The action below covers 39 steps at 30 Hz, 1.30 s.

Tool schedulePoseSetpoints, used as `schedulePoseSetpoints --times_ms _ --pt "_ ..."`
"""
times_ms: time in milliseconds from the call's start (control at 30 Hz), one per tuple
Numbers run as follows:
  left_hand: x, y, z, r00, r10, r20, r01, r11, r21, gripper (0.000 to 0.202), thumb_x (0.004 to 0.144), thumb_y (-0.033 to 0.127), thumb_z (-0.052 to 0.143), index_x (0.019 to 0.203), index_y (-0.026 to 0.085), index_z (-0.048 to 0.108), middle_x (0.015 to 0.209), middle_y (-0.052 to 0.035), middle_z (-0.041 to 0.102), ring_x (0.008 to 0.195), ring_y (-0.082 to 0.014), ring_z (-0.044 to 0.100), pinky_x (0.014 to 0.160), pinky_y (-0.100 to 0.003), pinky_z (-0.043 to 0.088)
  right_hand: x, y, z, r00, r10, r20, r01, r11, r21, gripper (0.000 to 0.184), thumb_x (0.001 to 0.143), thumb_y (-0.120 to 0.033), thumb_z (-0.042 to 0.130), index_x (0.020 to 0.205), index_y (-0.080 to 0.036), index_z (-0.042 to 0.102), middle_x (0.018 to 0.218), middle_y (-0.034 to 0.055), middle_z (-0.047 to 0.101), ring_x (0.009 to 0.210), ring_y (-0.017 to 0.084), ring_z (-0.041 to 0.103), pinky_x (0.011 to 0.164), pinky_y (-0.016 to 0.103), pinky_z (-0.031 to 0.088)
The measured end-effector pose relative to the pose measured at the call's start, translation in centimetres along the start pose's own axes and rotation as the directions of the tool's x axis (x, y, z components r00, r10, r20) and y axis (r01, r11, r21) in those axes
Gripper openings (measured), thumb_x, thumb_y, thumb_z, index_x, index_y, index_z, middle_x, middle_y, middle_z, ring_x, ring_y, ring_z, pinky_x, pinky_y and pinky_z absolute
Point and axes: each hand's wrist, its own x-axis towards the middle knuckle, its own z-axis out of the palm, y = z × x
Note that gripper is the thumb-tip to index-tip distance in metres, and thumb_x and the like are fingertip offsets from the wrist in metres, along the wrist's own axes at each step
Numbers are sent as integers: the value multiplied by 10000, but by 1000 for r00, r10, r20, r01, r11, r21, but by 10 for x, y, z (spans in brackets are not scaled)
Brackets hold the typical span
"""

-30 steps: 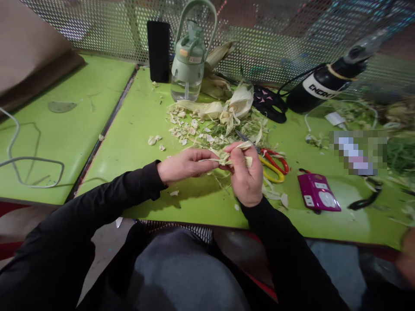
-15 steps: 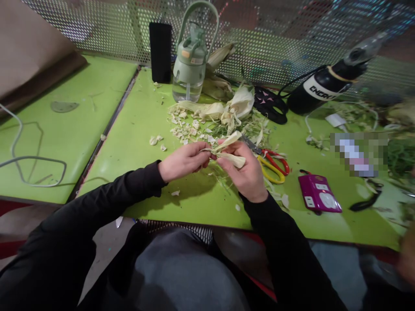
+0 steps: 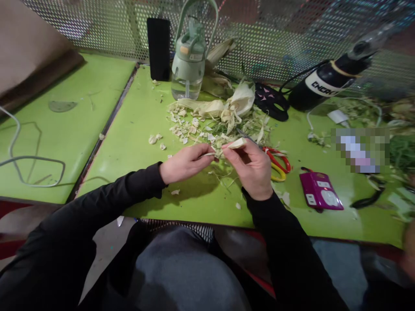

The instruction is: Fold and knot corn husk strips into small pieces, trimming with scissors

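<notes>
Above the green table, my left hand [image 3: 191, 162] pinches the narrow left end of some pale corn husk, its fingers closed. Facing it, my right hand [image 3: 253, 168] grips a folded strip of corn husk [image 3: 237, 144] between thumb and fingers. The fingertips of both hands are close together, and part of the husk is hidden behind them. Scissors [image 3: 278, 160] with red and yellow handles lie beside my right hand, partly covered by it. Just beyond my hands are small cut husk scraps [image 3: 186, 126] and larger dry corn husks [image 3: 241, 101].
A water bottle [image 3: 188, 69] and an upright black phone [image 3: 158, 49] stand at the back. A black bottle [image 3: 319, 84] leans at the right, near a purple socket box [image 3: 320, 191]. A white cable [image 3: 35, 160] loops on the left; brown paper [image 3: 32, 47] lies behind it.
My right hand has shifted slightly right, covering more of the scissors. The husk pieces that were spread apart now show as one strip in its fingers. My left hand has barely moved.
</notes>
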Motion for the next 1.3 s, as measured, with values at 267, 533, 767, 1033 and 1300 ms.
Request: schedulePoseSetpoints --times_ms 267,533,767,1033,1300 --pt "-4 -9 6 950 270 -159 -254 960 115 185 895 291 629 1018 164 575 758 17 565 688 -108 528 667 -243 451 -1 -4 2 995 83 -60 -79 995 56 199 863 -371 713 782 -223 606 657 -48 516 582 104 419 537 268 337" --pt "-2 -8 9 980 179 -84 -190 971 -145 179 837 236 652 974 140 589 777 7 616 603 -65 550 591 -189 472 -4 -9 3 993 115 -18 -111 981 157 166 876 -321 680 785 -224 581 666 -49 491 576 95 405 531 262 337" --pt "-6 -1 11 975 174 -138 -196 966 -167 220 781 282 709 908 127 618 655 39 567 543 -57 493 543 -182 425 -7 -12 5 993 114 -36 -105 974 203 187 864 -295 683 756 -227 547 634 -62 473 551 87 402 508 248 332" --pt "-10 -4 16 956 260 -134 -273 958 -91 104 756 197 667 834 130 651 645 36 595 545 -52 463 544 -170 415 -10 -16 7 994 98 -45 -85 968 238 218 874 -272 679 741 -229 511 605 -71 422 529 77 346 488 245 280" --pt "-14 -2 16 931 351 -99 -346 936 62 51 781 177 644 813 139 652 635 34 609 537 -53 481 519 -161 401 -10 -14 8 995 98 -11 -94 972 214 275 891 -319 682 733 -222 480 611 -72 386 541 75 335 501 242 289"
